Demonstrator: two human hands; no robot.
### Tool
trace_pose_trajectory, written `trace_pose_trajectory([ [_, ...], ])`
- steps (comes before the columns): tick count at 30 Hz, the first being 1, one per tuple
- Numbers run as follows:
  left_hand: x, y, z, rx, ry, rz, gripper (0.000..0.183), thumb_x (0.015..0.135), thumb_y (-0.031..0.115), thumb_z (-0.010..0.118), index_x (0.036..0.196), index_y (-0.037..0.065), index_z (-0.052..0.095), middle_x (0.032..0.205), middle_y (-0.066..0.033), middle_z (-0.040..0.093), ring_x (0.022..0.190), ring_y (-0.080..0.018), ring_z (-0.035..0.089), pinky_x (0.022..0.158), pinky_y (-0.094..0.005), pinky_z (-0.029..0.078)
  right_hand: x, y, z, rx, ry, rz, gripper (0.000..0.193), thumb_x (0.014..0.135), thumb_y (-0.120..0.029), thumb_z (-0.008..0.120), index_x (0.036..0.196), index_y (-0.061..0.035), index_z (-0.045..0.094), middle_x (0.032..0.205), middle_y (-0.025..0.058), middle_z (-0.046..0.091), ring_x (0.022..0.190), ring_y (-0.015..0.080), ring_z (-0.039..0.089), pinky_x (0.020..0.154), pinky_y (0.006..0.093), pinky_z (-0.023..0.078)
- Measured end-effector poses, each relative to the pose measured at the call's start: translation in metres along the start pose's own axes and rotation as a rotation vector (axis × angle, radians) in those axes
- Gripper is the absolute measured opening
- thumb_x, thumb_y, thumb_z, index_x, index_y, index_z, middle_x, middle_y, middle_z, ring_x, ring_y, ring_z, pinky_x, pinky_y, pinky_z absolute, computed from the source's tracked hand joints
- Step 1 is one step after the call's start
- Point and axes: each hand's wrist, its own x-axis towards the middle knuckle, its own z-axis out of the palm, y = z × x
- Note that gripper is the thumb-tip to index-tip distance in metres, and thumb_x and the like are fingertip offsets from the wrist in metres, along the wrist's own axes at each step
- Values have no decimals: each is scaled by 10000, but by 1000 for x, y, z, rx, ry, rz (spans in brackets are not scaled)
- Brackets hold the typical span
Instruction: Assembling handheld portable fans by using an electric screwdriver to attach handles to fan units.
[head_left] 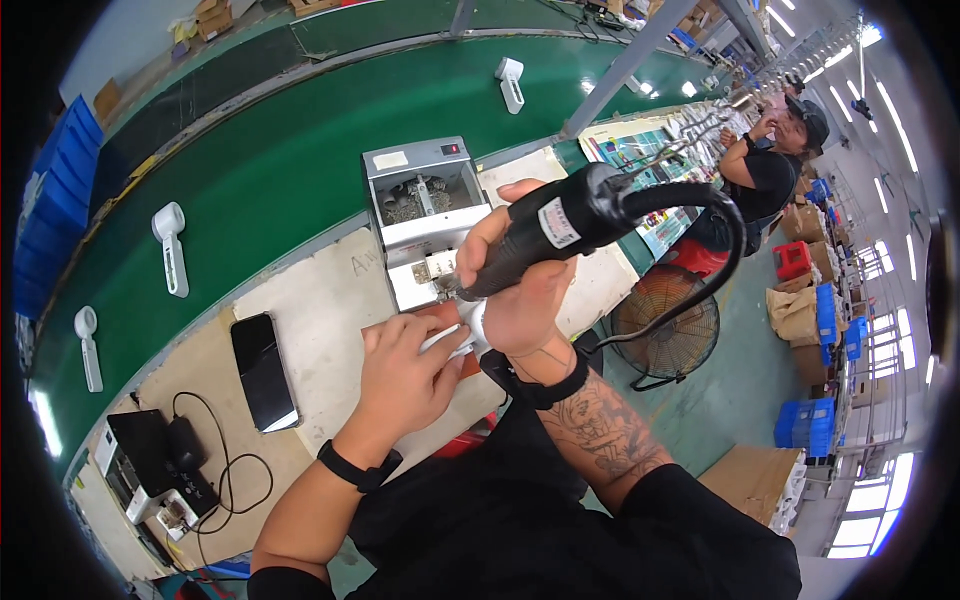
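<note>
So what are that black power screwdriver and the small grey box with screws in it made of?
The black power screwdriver looks like matte moulded plastic: dull sheen, rounded body, and the right hand grips it. The small grey box seems painted sheet metal: flat panels, crisp edges, though plastic is possible.

White label (559, 223) on black screwdriver; dark phone screen (264, 372) on bench

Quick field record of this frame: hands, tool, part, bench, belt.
right hand: wrapped around a black electric screwdriver, tip pointing down-left
left hand: holds a small white part on the bench
screwdriver tip: at the white part
bench: grey screw feeder box just behind the hands, black phone to the left
green belt: three white handheld units spaced along it
background: another person at right, floor fan
</note>
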Motion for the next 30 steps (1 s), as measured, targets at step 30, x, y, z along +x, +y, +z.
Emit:
trace_pose_trajectory([
  [30, 1, -8, 17, -3, -3, -107, 490, 784, 256, 877, 1208, 59, 731, 1089, -83, 618, 1013, -317, 587, 852, -444, 422, -36, 27, -26, 158, 72, 146, 973, 881, -793, 741, 1392, -13, 463, 840, 64, 659, 732, 121, 604, 677, 271, 487],
])
